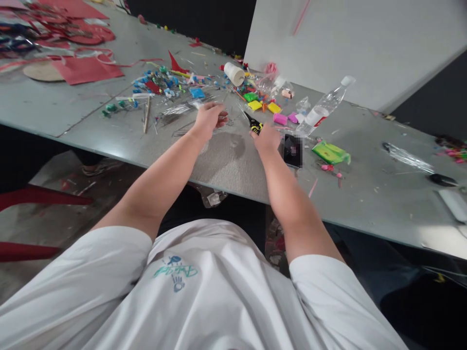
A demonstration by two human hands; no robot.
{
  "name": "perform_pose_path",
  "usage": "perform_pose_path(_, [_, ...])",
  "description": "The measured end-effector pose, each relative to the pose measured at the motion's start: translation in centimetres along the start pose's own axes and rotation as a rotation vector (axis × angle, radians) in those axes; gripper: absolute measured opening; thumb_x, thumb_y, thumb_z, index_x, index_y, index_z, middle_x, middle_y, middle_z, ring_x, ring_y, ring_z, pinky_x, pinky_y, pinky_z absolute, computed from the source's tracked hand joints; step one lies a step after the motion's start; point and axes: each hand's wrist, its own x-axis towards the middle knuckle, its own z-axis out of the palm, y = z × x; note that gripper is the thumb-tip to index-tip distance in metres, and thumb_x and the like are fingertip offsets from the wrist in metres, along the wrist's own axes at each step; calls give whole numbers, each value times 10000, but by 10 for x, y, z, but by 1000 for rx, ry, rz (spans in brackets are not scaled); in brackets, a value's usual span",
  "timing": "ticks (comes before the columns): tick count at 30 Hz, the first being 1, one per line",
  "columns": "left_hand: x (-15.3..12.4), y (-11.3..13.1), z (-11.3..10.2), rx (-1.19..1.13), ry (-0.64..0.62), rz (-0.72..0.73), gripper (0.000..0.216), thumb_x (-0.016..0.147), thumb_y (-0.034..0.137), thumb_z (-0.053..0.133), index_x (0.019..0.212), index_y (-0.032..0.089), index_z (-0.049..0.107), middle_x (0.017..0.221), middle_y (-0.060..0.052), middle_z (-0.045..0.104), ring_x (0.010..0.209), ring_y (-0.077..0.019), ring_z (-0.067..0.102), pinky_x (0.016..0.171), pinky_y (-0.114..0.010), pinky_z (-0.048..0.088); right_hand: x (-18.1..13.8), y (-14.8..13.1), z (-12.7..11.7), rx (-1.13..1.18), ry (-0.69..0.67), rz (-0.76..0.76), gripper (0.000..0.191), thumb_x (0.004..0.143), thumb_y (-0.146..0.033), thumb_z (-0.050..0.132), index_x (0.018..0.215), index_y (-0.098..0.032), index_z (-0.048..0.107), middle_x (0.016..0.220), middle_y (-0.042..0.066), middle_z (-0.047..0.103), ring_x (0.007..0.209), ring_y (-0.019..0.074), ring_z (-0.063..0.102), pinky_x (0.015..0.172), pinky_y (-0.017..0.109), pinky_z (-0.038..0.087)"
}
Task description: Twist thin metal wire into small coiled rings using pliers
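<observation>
The cutters (254,125) sit low over the surface (226,163), dark tips pointing away from us, their yellow-and-black handles clamped in our right hand (267,139). That arm reaches straight forward, back of the hand up. Our left hand (208,119) stretches out near it, fingers curled down at the end of a bundle of thin wires (177,110); we cannot tell whether they grip it. A phone (293,151) lies just beside the right hand, a bottle (323,108) beyond it. Bare room runs between our arms to the near edge; beads (160,82) crowd the far side.
</observation>
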Motion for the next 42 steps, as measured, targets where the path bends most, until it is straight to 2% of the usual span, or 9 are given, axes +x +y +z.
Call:
perform_pose_path(4, [-1, -1, 0, 49, -17, -62, 229, 1063, 282, 817, 897, 204, 680, 794, -51, 761, 770, -171, 794, 656, -251, 564, 4, 6, 3, 13, 102, 29, 396, 1124, -286, 734, 1461, -79, 726, 1539, 316, 709, 1531, 477, 638, 1248, 671, 497])
perform_pose_path(6, [-2, -2, 1, 70, -69, -88, 273, 1050, 379, 874, 931, 204, 702, 782, -64, 775, 814, -212, 826, 683, -262, 608, 7, 9, 2, 60, 121, -26, 301, 1142, -232, 651, 1387, -91, 753, 1507, 291, 726, 1514, 442, 644, 1247, 633, 505])
perform_pose_path(9, [-6, -5, 2, 89, -181, -88, 385, 1057, 541, 880, 988, 185, 751, 805, -96, 798, 836, -255, 857, 704, -288, 662, 10, 11, -1, 248, 59, -226, 308, 1206, -241, 494, 1225, -153, 789, 1266, 181, 811, 1310, 322, 746, 1188, 471, 554])
perform_pose_path(13, [-11, -7, 3, 58, -292, -108, 455, 1080, 601, 856, 996, 159, 791, 866, -129, 816, 846, -285, 884, 775, -331, 706, 7, 5, -1, 567, -93, -388, 296, 1216, -369, 548, 1053, -224, 748, 1005, 47, 777, 1023, 221, 750, 1042, 356, 587])
perform_pose_path(17, [-13, -8, 3, 16, -372, -130, 419, 1066, 555, 893, 998, 151, 804, 896, -148, 833, 848, -281, 882, 840, -353, 728, 0, -3, 3, 797, -205, -448, 187, 1169, -358, 634, 1032, -248, 696, 1019, 15, 764, 996, 185, 717, 1028, 334, 591])
perform_pose_path(21, [-14, -10, 2, 30, -408, -119, 344, 1081, 468, 889, 997, 143, 814, 886, -142, 831, 831, -262, 870, 842, -341, 735, 0, -4, 7, 838, -225, -425, 143, 1132, -306, 666, 997, -257, 662, 1050, 20, 766, 1046, 191, 713, 1077, 357, 604])
perform_pose_path(27, [-14, -11, 3, 145, -328, -101, 35, 1056, 116, 853, 1042, 145, 841, 819, -78, 795, 716, -193, 834, 775, -252, 690, 5, -4, 11, 836, -212, -330, 206, 1115, -362, 708, 942, -261, 661, 930, 9, 739, 973, 204, 721, 1004, 389, 649])
perform_pose_path(36, [-4, -18, 1, 270, -231, -20, 260, 913, -104, 838, 917, 150, 783, 756, -58, 762, 729, -191, 812, 828, -287, 694, 5, -7, 17, 965, -278, -310, 247, 1100, -356, 768, 911, -260, 642, 879, -4, 726, 838, 165, 695, 857, 329, 634])
perform_pose_path(42, [2, -20, -2, 314, -288, 41, 259, 891, -101, 831, 843, 148, 779, 741, -44, 734, 650, -142, 744, 753, -246, 651, 5, -8, 24, 960, -303, -357, 337, 1064, -395, 842, 847, -268, 619, 760, -31, 642, 777, 172, 647, 806, 325, 608])
